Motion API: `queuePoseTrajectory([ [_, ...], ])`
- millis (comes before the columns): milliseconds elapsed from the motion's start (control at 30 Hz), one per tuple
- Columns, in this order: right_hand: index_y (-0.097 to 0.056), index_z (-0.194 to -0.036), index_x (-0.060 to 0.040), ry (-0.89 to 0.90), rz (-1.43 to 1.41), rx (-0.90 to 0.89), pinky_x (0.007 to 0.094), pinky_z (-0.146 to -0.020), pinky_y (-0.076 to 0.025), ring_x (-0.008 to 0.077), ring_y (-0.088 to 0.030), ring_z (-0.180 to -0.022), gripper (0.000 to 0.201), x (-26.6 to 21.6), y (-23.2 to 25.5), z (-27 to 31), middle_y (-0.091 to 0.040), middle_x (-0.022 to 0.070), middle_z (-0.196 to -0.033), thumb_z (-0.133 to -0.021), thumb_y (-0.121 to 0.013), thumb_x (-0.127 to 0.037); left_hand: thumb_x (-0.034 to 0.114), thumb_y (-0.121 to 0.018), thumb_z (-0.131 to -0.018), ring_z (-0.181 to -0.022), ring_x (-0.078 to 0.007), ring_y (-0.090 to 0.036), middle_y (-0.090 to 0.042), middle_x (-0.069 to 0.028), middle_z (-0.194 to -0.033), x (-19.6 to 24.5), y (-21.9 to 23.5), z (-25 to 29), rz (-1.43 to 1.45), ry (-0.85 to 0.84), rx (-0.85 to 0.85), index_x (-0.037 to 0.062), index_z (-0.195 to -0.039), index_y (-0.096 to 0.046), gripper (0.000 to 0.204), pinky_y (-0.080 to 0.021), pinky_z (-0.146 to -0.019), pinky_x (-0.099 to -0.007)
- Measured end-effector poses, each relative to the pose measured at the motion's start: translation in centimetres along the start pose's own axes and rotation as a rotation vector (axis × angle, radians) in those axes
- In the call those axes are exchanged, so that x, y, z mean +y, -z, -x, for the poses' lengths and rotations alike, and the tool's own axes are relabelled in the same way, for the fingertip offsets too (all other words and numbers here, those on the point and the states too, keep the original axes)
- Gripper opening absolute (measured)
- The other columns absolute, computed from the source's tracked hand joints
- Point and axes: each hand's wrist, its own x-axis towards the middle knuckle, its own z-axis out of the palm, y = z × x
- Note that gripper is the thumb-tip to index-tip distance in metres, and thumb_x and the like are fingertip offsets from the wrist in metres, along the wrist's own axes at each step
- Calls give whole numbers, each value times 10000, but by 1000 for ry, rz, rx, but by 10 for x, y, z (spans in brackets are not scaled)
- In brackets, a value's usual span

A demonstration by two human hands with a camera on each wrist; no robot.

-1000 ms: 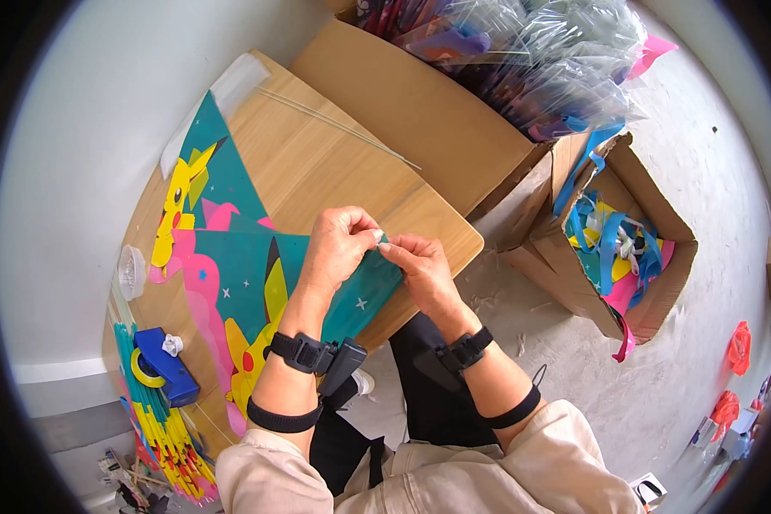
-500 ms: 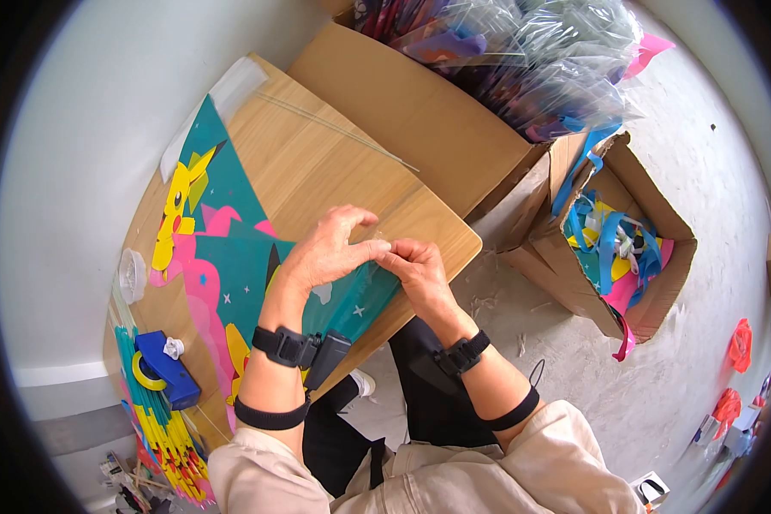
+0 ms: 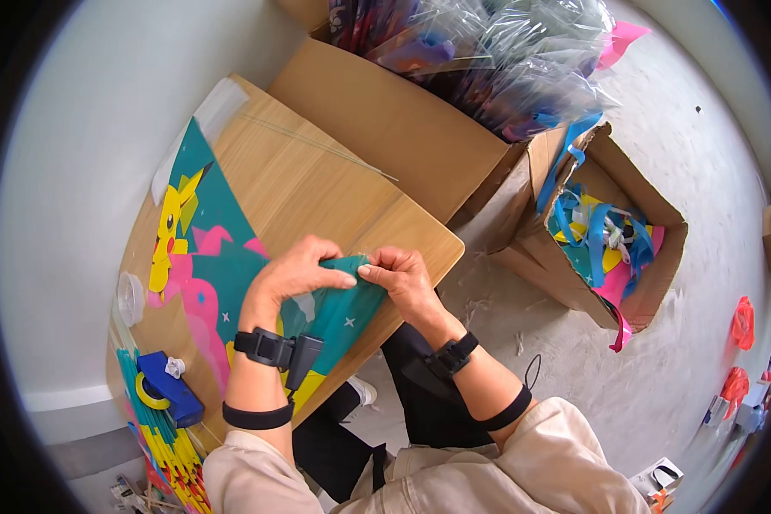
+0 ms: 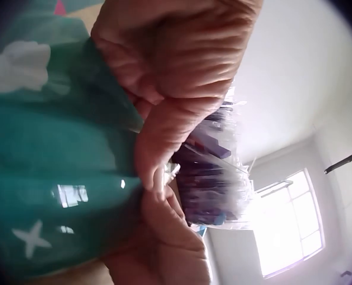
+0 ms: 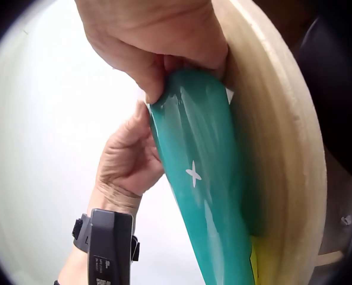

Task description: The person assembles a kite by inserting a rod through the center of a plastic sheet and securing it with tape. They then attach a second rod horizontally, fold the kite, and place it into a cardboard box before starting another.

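A teal kite [image 3: 338,317], printed with white stars and a yellow cartoon figure, lies over the table's near edge. My left hand [image 3: 295,272] pinches its top edge between thumb and fingers. Close beside it, my right hand [image 3: 405,278] grips the same edge at the corner, thumb on top. In the right wrist view the sheet [image 5: 193,142] bulges into a glossy curve below the right fingers. The two thumbs nearly meet in the left wrist view, where the kite [image 4: 57,154] hangs beside them. A second kite [image 3: 218,201] with the same print lies flat farther left, partly under the first.
On the wooden table [image 3: 317,184] lie thin rods [image 3: 317,144], a blue tape dispenser [image 3: 169,387] and a bundle of folded kites [image 3: 171,454]. A large carton [image 3: 394,120] with plastic-wrapped goods [image 3: 531,64] stands behind. An open box [image 3: 659,210] of printed pieces and blue ribbons sits right.
The left hand loosened, its fingers spreading above the thumb, then took the kite's edge again a little to the left. The right hand kept its grip. The head view shifted slightly.
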Motion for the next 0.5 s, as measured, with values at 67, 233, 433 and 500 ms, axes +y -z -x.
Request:
queuePoseTrajectory([
  [67,-621,-734,-36,-13,-15,-11,207,-556,-378,32,-475,-621,114,-2,0,1,-562,-58,-660,-833,-660,-78,279,-749,-655,-577,-103,-491,-518,-40,-572,9,16,8,-243,187,-169,-8,-674,-591,329,-404,-532,-292],
  [233,-635,-795,-46,-26,-115,-55,206,-629,-433,51,-539,-681,65,-1,2,0,-610,-40,-731,-832,-674,-82,241,-783,-595,-590,-155,-555,-608,-130,-640,-20,49,39,-439,254,-277,-8,-789,-661,338,-430,-567,-321],
  [433,-551,-831,14,542,558,466,354,-595,-473,284,-571,-603,237,-4,-19,9,-542,109,-599,-798,-693,-173,141,-682,-668,-582,-281,-593,-602,-160,-633,37,14,87,-443,156,64,-17,-768,-616,198,-429,-545,-382],
  [500,-546,-810,13,456,558,478,369,-577,-471,320,-563,-584,264,-17,-20,25,-548,119,-597,-816,-678,-215,128,-662,-700,-632,-355,-601,-602,-185,-652,54,-15,100,-790,134,363,-19,-757,-566,184,-437,-557,-442],
])
